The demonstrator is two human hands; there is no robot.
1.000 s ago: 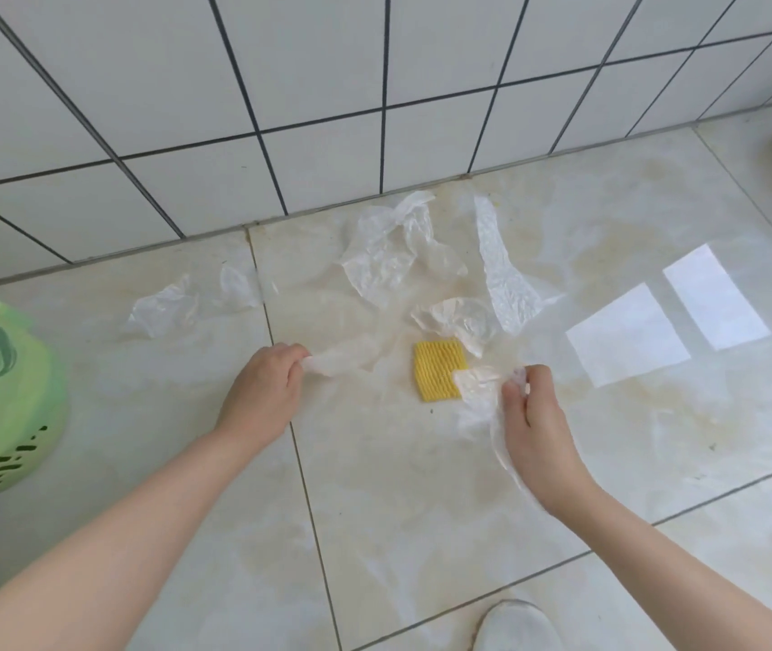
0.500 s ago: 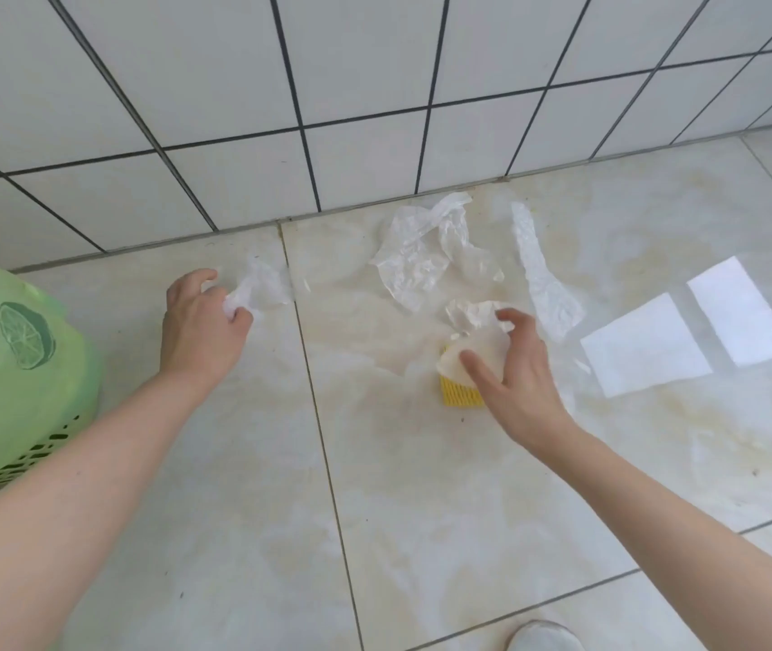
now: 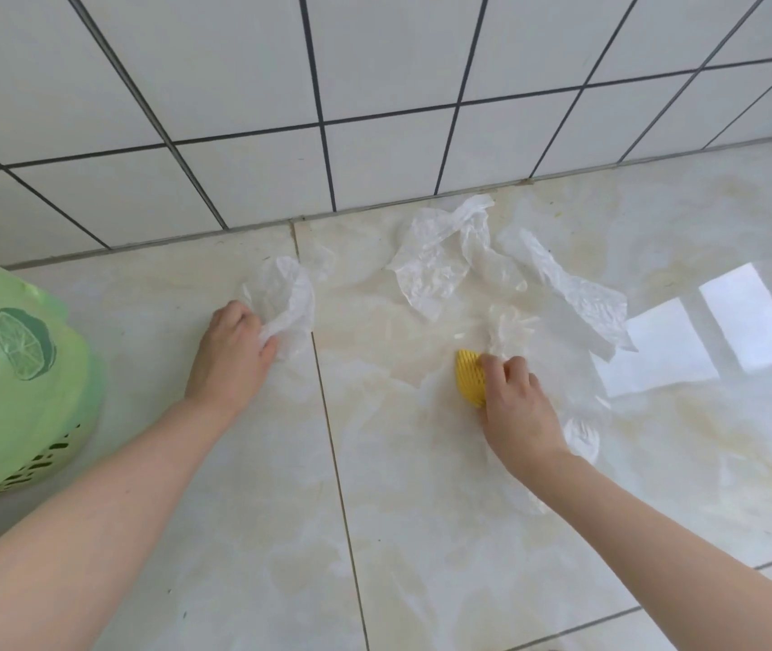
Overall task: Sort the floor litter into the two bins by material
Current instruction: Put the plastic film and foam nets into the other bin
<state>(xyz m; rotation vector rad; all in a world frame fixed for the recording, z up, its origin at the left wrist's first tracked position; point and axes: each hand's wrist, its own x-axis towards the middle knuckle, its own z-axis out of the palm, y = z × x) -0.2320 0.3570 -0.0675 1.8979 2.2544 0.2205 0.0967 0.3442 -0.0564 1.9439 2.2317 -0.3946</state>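
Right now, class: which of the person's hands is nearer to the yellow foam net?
Right. The right hand is touching the yellow foam net, closing on it; the left hand is well off to its left, gripping a crumpled plastic film.

Your head camera recorded a bright, evenly daylit scene with only faint, soft shadows under your arms. Two sharp white patches of glare (image 3: 703,333) lay on the glossy floor (image 3: 421,509) to your right, washing out the marbled pattern there. The wall tiles' (image 3: 374,63) grout lines bowed and slanted from wide-angle distortion. Your near forearms looked slightly soft; the centre was reasonably crisp.
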